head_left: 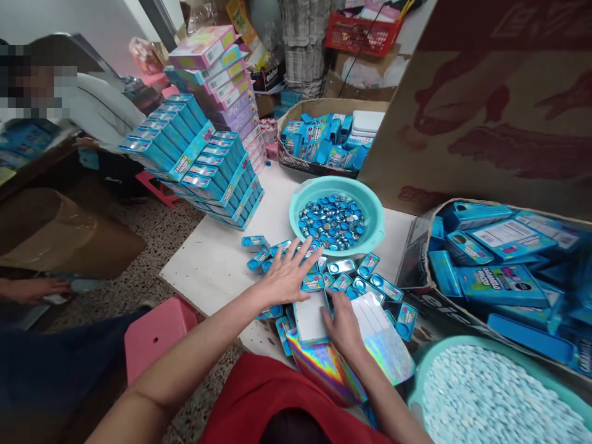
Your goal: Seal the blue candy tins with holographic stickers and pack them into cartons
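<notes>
My left hand (pixel 287 274) is spread open, palm down, over a cluster of small blue candy tins (pixel 341 266). Its thumb reaches the top edge of a shallow white-lined blue tray box (pixel 311 316). With bent fingers, my right hand (pixel 345 320) holds the right side of that box, the thumb lying over the edge. A blue tin (pixel 313 282) lies just above the box, between the hands. Shiny rainbow sheets lie under and beside my right hand, one a silvery sticker sheet (pixel 386 342).
Behind the tins stands a turquoise basin (pixel 296 209) of small round metal pieces. A basin (pixel 419 388) of pale candies is at lower right. Cartons of blue boxes (pixel 504 290) stand right and behind. Stacked display boxes (pixel 203 166) and a pink stool (pixel 157 333) are left, near another person (pixel 99 102).
</notes>
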A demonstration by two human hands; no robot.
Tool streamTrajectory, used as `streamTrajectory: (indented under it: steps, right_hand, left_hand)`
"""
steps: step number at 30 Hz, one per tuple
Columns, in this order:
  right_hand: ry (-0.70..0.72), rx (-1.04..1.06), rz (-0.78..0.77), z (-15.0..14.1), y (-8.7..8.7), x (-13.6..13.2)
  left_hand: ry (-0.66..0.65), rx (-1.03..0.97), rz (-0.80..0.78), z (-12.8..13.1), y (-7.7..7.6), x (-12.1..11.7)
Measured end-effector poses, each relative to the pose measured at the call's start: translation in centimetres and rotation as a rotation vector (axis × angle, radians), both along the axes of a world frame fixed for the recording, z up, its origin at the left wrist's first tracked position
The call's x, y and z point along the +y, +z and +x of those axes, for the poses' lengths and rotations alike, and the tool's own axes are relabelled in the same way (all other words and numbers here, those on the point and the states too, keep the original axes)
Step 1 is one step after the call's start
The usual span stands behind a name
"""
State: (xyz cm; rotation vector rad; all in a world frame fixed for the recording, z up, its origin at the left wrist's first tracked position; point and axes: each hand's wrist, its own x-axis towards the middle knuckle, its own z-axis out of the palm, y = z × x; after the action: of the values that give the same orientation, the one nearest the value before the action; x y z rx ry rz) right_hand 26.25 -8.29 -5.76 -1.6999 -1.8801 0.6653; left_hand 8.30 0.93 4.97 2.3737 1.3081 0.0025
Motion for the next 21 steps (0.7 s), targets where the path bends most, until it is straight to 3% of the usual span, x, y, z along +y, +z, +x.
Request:
streamTrajectory:
  steps: [2,5,8,10,12,15,18,21]
  right_hand:
    - [0.022,0.020,0.017,0.4,0.7,1.1]
    - [0.109,0.031,0.043,0.7,1.1,3.9]
    - [0.249,0.095,0.066,0.0,0.5,6.3]
    - [0.270,0.132,0.088,-0.6,-0.2,7.0]
    - [0.244,0.141,0.099,-1.1,-0.7,6.8]
    - [0.209,0.128,0.105,-1.3,-1.0,6.1]
    - [0.202,0.124,0.149,-1.3,-1.0,5.8]
    - [0.203,0.116,0.181,-1.3,-1.0,5.9]
  left_hand:
    - [0.092,-0.096,0.010,-1.3,-0.8,-1.0]
    - [0.299,-0.260,-0.048,-2.1,-3.2,-2.8]
    - [0.436,-0.330,-0.143,-1.0,-5.8,-3.7]
    - [0.468,-0.351,-0.158,-0.3,-6.8,-3.6]
    - [0.423,-0.345,-0.156,-0.8,-6.7,-3.1]
    - [0.385,-0.342,-0.101,-4.5,-5.7,-2.6]
    - [0.520,-0.346,-0.042,-9.0,-5.4,-2.2]
    - [0.684,-0.317,-0.161,-10.4,-7.1,-1.6]
